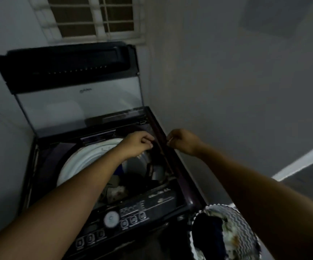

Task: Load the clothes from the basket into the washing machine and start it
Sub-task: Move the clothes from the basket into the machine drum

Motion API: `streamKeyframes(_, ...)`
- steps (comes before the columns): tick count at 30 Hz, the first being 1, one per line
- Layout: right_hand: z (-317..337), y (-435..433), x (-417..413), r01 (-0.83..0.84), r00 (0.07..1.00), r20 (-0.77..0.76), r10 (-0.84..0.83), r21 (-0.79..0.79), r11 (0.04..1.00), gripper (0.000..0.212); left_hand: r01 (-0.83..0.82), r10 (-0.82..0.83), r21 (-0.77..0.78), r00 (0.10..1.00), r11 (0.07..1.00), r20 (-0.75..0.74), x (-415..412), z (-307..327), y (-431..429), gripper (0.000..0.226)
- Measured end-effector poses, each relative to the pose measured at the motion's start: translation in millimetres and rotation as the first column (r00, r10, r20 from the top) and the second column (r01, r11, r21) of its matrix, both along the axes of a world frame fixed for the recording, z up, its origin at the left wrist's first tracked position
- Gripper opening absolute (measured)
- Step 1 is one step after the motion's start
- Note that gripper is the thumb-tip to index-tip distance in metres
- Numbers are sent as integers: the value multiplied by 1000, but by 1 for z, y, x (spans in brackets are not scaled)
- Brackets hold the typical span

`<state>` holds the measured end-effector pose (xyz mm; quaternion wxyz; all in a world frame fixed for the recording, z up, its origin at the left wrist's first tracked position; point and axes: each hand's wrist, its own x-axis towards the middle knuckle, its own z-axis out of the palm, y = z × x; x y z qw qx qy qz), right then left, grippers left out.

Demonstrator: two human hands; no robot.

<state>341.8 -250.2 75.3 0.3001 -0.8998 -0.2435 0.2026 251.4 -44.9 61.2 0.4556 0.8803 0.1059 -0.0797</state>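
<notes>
The top-loading washing machine (pixel 178 201) stands with its lid (pixel 76 102) raised against the wall. Several clothes (pixel 117 190) lie inside the white-rimmed drum (pixel 80 160). My left hand (pixel 137 144) is over the drum's far right side, fingers curled on a dark garment (pixel 151 167) that hangs down into the drum. My right hand (pixel 182 141) is just past the machine's right rim, fingers pinched together, apparently on the same garment; the dark cloth blends with the rim there. The zigzag-patterned basket (pixel 245 228) at lower right holds dark blue and light clothes (pixel 211 233).
The control panel (pixel 131 215) with a round dial (pixel 111 219) and several buttons runs along the machine's near edge. A grey wall rises close on the right, and a barred window (pixel 95 17) sits above the lid. The machine fills the corner.
</notes>
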Motion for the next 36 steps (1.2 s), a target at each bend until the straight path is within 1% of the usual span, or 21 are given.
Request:
streamKeyframes(2, 0, -49, 2, 66, 997, -31, -66, 1, 998, 21, 22, -21, -25, 999, 999, 35, 11, 2, -48, 24)
streamKeyframes(5, -16, -134, -2, 178, 981, -73, -178, -7, 984, 18, 105, -103, -54, 994, 993, 33, 25, -12, -130, 19)
streamKeyframes(10, -75, -255, -23, 314, 935, -156, -318, -52, 948, 16, 213, -217, -69, 974, 975, -59, 35, -63, -245, 20)
streamKeyframes(13, -118, -308, -38, 370, 899, -213, -382, -93, 924, 15, 256, -264, -75, 955, 964, -133, 32, -102, -295, 20)
streamKeyframes(16, -167, -347, -52, 424, 860, -262, -438, -109, 899, 11, 288, -297, -74, 933, 955, -201, 27, -143, -330, 20)
streamKeyframes(20, -239, -381, -67, 464, 807, -344, -480, -135, 876, 3, 279, -295, -94, 915, 956, -275, 21, -210, -360, 20)
streamKeyframes(22, -272, -392, -73, 473, 782, -383, -492, -149, 868, 8, 275, -291, -95, 901, 957, -323, 17, -243, -365, 20)
streamKeyframes(25, -325, -402, -80, 483, 749, -431, -503, -164, 860, 5, 285, -287, -64, 874, 956, -392, 12, -299, -370, 20)
streamKeyframes(27, -356, -404, -87, 486, 731, -460, -503, -167, 858, 5, 284, -272, -38, 857, 958, -438, 7, -332, -370, 26)
streamKeyframes(28, -374, -403, -89, 489, 718, -482, -503, -166, 856, 9, 287, -264, -24, 842, 958, -470, 6, -349, -371, 32)
streamKeyframes(30, -409, -400, -95, 500, 684, -530, -501, -159, 851, 20, 302, -247, 19, 811, 953, -530, 3, -382, -372, 55)
streamKeyframes(31, -422, -397, -98, 518, 654, -565, -504, -151, 842, 26, 328, -245, 60, 802, 943, -544, 1, -394, -373, 68)
streamKeyframes(33, -451, -390, -104, 594, 542, -673, -504, -117, 796, 37, 395, -265, 127, 789, 910, -554, -1, -423, -374, 91)
streamKeyframes(34, -463, -386, -107, 631, 478, -730, -489, -102, 769, 43, 419, -277, 135, 776, 898, -566, -2, -435, -375, 97)
streamKeyframes(35, -476, -383, -110, 657, 425, -776, -467, -91, 749, 50, 436, -278, 145, 762, 888, -585, -4, -446, -376, 97)
streamKeyframes(36, -485, -380, -113, 667, 401, -802, -443, -76, 742, 60, 452, -269, 180, 756, 874, -597, -5, -454, -377, 90)
